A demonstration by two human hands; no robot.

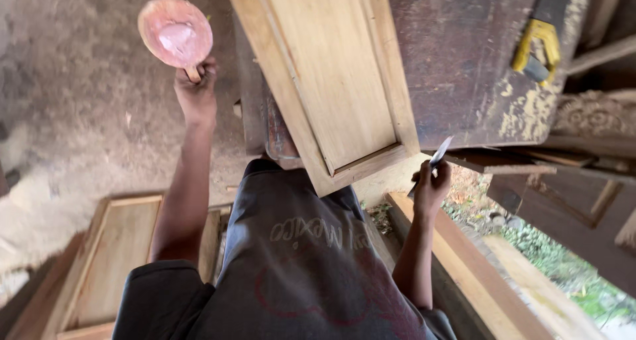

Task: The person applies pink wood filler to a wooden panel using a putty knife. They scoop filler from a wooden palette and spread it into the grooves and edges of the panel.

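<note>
So the left hand [197, 81] is up in the upper left of the frame, fist closed around the short wooden handle of a round paddle-like board [175, 32] that's smeared with pinkish filler paste. The board sits right above the knuckles, its pasted face turned toward the camera.

The right hand [430, 184] is over at centre right, fingers wrapped around a small putty knife [438, 153], the thin metal blade poking up and to the right out of the grip. The blade tip sits just off the lower right corner of a pale wooden door panel [331, 68], close to it, but can't tell whether it's actually touching.

That panel runs from the top centre down to the middle of the frame and lies on a dark, worn workbench [457, 55]. At the upper right, a yellow-handled hand saw [540, 45] rests on the bench.

Lower left there's another pale framed panel [116, 254] lying on the dusty floor [66, 114]. The dark shirt [298, 274] fills the bottom centre, and a wooden plank [477, 274] runs diagonally to the lower right, with greenery beyond it.
</note>
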